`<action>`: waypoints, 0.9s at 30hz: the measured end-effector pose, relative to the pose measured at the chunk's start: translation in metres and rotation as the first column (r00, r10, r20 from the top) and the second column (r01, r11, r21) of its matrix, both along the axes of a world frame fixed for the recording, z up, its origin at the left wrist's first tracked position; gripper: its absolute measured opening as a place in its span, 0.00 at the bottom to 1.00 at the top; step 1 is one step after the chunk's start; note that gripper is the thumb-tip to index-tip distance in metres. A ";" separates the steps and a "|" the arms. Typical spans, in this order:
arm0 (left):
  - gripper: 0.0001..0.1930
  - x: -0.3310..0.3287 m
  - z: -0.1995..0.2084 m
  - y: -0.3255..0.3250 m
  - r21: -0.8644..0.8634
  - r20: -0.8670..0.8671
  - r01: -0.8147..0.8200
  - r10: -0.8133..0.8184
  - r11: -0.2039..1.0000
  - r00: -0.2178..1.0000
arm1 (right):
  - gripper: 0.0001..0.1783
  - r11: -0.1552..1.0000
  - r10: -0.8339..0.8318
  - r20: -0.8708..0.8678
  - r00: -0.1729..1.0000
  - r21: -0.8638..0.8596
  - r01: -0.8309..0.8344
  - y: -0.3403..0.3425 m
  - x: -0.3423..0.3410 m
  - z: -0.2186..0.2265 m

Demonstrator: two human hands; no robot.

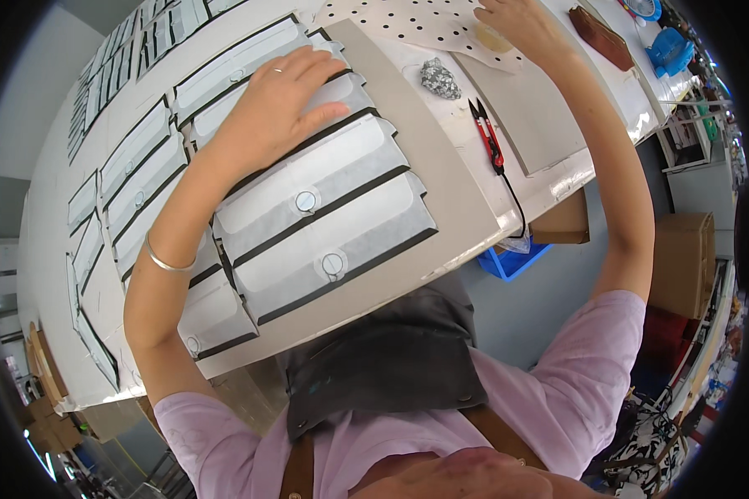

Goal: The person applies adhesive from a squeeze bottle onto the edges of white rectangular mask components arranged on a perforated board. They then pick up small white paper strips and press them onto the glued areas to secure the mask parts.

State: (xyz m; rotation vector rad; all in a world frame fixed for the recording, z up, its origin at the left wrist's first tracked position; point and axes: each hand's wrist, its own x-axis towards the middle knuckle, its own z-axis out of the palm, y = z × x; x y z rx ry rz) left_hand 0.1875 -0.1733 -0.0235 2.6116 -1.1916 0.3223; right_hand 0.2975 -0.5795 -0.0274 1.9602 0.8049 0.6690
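My left hand [287, 104] lies palm down on a row of pale grey panels [333, 224], its fingers spread. Each panel has black edging, and a round disc [332, 265] shows on several of them. The hand and wrist cover part of the upper panels. Toward the far right, my right hand [520, 29] reaches over a white sheet with black dots [408, 21]. Its fingers look apart, partly cut off by the picture's upper edge, with nothing visible between them. A yellowish, rounded piece [493, 38] lies just below those fingers.
Red-handled thread snips [491, 145] on a black cord lie beside a speckled grey lump [439, 79] and a grey board [524, 125]. A brown case [599, 38] and a blue plastic object [670, 51] sit at far right. Below the table edge are a blue bin [512, 262] and cardboard box [681, 266].
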 end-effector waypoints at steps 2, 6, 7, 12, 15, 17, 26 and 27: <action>0.27 -0.017 0.006 -0.009 0.001 0.084 0.073 -0.073 0.997 0.994 | 0.04 0.999 -0.009 0.003 1.000 0.036 0.009 -0.011 0.006 -0.015; 0.30 -0.070 0.032 0.001 0.057 -0.045 0.039 -0.037 0.998 0.998 | 0.05 0.948 0.148 0.122 0.981 0.264 -0.176 0.025 -0.028 0.006; 0.30 -0.084 0.037 0.005 0.060 -0.062 0.026 -0.023 0.998 0.998 | 0.05 0.907 0.209 0.183 0.961 0.331 -0.260 0.040 -0.050 0.018; 0.32 -0.146 0.053 0.032 0.042 -0.135 -0.062 0.067 0.997 0.989 | 0.13 0.691 0.363 -0.616 0.699 0.681 0.241 0.079 -0.110 0.008; 0.30 -0.177 0.058 0.044 -0.011 -0.117 -0.137 0.135 0.991 0.984 | 0.14 0.610 0.298 -0.635 0.713 0.701 0.370 0.066 -0.103 -0.033; 0.30 -0.194 0.056 0.057 -0.053 -0.111 -0.207 0.200 0.977 0.973 | 0.16 0.602 0.224 -0.567 0.792 0.720 0.345 0.053 -0.089 -0.046; 0.29 -0.260 0.027 0.126 -0.214 -0.248 -0.597 0.548 0.773 0.799 | 0.32 0.501 0.537 -0.628 0.563 0.774 0.387 0.088 -0.066 -0.044; 0.28 -0.266 0.023 0.129 -0.212 -0.261 -0.615 0.563 0.760 0.784 | 0.33 0.518 0.528 -0.622 0.579 0.776 0.360 0.094 -0.065 -0.046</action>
